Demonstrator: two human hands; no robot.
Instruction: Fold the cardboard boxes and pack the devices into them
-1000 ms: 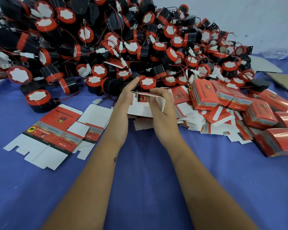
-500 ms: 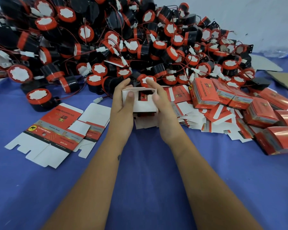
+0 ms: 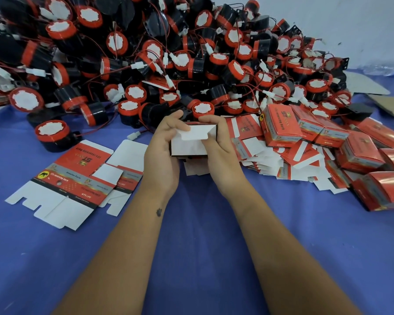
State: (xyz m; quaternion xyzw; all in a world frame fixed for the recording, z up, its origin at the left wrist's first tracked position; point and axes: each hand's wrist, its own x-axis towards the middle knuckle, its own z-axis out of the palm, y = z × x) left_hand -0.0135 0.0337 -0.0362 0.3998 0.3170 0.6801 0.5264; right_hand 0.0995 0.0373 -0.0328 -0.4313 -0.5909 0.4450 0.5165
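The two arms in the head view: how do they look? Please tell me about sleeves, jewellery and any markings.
Both forearms are bare up to the bottom edge of the picture; no sleeve shows. The left hand and the right hand wear no glove, and no ring, watch or bracelet is visible. One small dark mark, perhaps a tattoo, sits on the left forearm near the wrist.

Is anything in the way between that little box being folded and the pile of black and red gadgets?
Nothing visible: the box, gripped by the left hand and right hand, sits right at the edge of the device pile.
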